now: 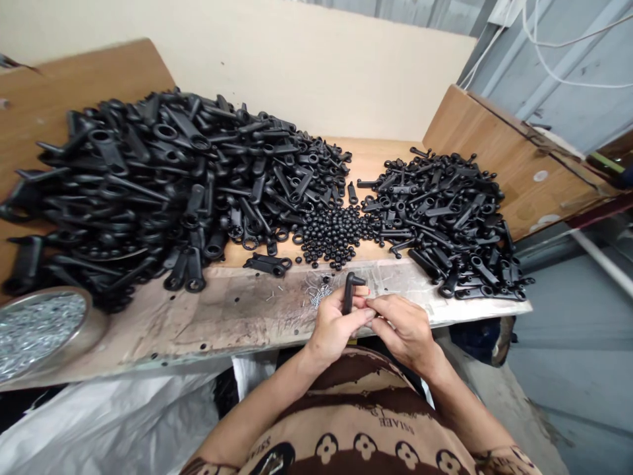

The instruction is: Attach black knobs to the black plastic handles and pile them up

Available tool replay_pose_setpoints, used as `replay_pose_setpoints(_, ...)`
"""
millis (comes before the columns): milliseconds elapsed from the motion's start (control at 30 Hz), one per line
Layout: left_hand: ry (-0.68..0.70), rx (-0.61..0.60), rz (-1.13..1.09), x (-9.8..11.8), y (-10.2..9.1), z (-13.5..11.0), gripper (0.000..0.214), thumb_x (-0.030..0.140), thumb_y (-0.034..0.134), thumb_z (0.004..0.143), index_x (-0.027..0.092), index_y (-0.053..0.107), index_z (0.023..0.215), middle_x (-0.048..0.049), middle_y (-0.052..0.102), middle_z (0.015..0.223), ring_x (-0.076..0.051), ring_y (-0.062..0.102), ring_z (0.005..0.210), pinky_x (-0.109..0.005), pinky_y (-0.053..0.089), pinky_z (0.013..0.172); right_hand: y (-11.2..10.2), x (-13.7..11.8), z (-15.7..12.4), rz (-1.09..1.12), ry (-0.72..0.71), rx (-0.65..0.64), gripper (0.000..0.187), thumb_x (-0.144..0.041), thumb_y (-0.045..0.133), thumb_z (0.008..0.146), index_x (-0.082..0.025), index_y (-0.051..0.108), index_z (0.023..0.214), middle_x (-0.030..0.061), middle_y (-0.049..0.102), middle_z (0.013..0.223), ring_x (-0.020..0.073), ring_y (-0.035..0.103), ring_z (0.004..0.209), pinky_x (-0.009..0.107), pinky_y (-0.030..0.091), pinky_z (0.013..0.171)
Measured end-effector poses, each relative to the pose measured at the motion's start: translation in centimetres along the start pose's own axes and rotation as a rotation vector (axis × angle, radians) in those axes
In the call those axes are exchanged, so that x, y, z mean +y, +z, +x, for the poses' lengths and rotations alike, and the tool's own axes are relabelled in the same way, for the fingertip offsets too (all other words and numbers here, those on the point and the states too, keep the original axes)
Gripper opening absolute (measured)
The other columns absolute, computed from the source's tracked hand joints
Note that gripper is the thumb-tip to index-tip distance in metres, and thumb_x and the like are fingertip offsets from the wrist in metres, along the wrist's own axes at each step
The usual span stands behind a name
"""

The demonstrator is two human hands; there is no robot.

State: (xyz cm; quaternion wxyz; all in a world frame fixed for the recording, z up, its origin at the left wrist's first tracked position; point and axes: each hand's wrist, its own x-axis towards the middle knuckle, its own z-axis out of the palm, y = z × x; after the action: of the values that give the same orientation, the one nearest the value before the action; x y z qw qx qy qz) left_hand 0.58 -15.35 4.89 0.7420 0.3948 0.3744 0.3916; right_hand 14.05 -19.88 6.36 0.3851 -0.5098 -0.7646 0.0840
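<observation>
My left hand [336, 326] is closed around a black plastic crank handle [349, 290], whose bent end points up and to the right. Beside it, my right hand [403, 323] has its thumb and fingers pinched together at the left fingertips; whatever lies between them is too small and hidden to make out. Just beyond the left hand lies a little heap of silver pins [320, 295]. Farther back, small black balls or knobs [331, 234] are gathered in a cluster on the table.
A tall pile of black crank handles [198, 165] covers the left side, and a smaller pile [440, 204] stands at the right. At the front left sits a round metal bowl [93, 323] of silver pins. Wooden boards [499, 152] wall the table [198, 316].
</observation>
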Motion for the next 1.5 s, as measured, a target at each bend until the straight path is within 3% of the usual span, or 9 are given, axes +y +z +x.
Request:
replay_pose_setpoints(200,-0.115,-0.028,-0.232,0.5,0.2,1.0,0.03,0.015,0.065,0.057,0.013,0.059,0.085,0.0036,0.056,0.057,-0.002,0.036,0.035,-0.016,0.021,0.036,-0.3,0.6,0.1,0.08,-0.033,-0.048,0.028,-0.014,0.047,0.087,-0.018,0.054,0.114,0.0074,0.064,0.093,0.017,0.059,0.083,0.03,0.047,0.074)
replay_pose_setpoints(300,-0.113,-0.014,-0.237,0.3,0.4,1.5,0.027,0.015,0.065,0.057,0.013,0.058,0.083,0.0031,0.056,0.058,-0.002,0.036,0.035,-0.016,0.021,0.036,0.2,1.1,0.1,0.093,-0.008,0.015,0.027,-0.014,0.049,0.086,-0.018,0.054,0.112,0.0066,0.064,0.09,0.016,0.059,0.079,0.028,0.048,0.071)
replay_pose_setpoints(433,-0.028,0.008,-0.042,-0.6,0.4,1.8,0.025,0.019,0.063,0.061,0.014,0.059,0.086,0.0035,0.055,0.059,-0.004,0.037,0.037,-0.018,0.025,0.036,0.4,1.9,0.1,0.114,0.165,0.185,0.016,-0.022,0.058,0.081,-0.02,0.058,0.097,0.0015,0.064,0.075,0.0124,0.058,0.061,0.023,0.048,0.059)
replay_pose_setpoints(667,0.207,-0.017,0.462,-1.0,0.2,1.6,0.007,0.019,0.055,0.072,0.016,0.059,0.077,0.0025,0.058,0.062,-0.009,0.05,0.055,-0.02,0.039,0.055,0.4,2.8,-0.1,0.418,0.358,0.17,0.014,-0.021,0.058,0.081,-0.02,0.061,0.095,0.0013,0.067,0.078,0.0122,0.06,0.062,0.023,0.049,0.06)
replay_pose_setpoints(800,0.269,-0.034,0.567,-0.6,0.5,1.3,0.008,0.019,0.052,0.076,0.017,0.059,0.079,0.0023,0.059,0.067,-0.01,0.051,0.059,-0.02,0.039,0.057,0.8,2.8,-0.4,0.642,0.451,0.252,0.022,-0.021,0.062,0.078,-0.021,0.059,0.101,0.0013,0.068,0.078,0.0143,0.063,0.063,0.025,0.052,0.058)
replay_pose_setpoints(933,0.306,-0.056,0.627,-0.5,0.7,1.1,0.011,0.019,0.051,0.078,0.018,0.06,0.085,0.0014,0.061,0.072,-0.012,0.054,0.064,-0.021,0.041,0.062,0.9,2.9,-0.3,0.709,0.491,0.243,0.014,-0.022,0.064,0.076,-0.02,0.065,0.09,0.0008,0.068,0.072,0.0131,0.061,0.057,0.025,0.052,0.057)
replay_pose_setpoints(1167,0.331,-0.107,0.671,-0.1,0.4,1.1,0.018,0.014,0.044,0.08,0.02,0.057,0.091,0.0002,0.064,0.081,-0.013,0.058,0.075,-0.022,0.043,0.072,2.0,3.2,-0.1,0.925,0.565,0.292,0.013,-0.023,0.064,0.076,-0.019,0.068,0.088,0.0,0.064,0.062,0.0107,0.055,0.052,0.022,0.047,0.048)
replay_pose_setpoints(1333,0.349,-0.07,0.914,-0.3,0.1,1.1,0.022,0.022,0.038,0.086,0.02,0.053,0.102,-0.0034,0.065,0.081,-0.016,0.061,0.075,-0.025,0.044,0.07,2.3,2.9,0.4,1.066,0.655,0.296,0.013,-0.027,0.064,0.075,-0.016,0.067,0.081,-0.0001,0.06,0.054,0.0103,0.052,0.044,0.02,0.042,0.037)
replay_pose_setpoints(1500,0.453,-0.03,1.129,-0.8,-0.2,1.4,0.03,0.017,0.04,0.082,0.018,0.049,0.111,-0.0059,0.067,0.077,-0.019,0.064,0.07,-0.026,0.045,0.064,2.2,2.5,0.5,1.093,0.703,0.313,0.015,-0.028,0.066,0.072,-0.015,0.067,0.078,-0.0008,0.059,0.05,0.0094,0.05,0.039,0.017,0.037,0.032)
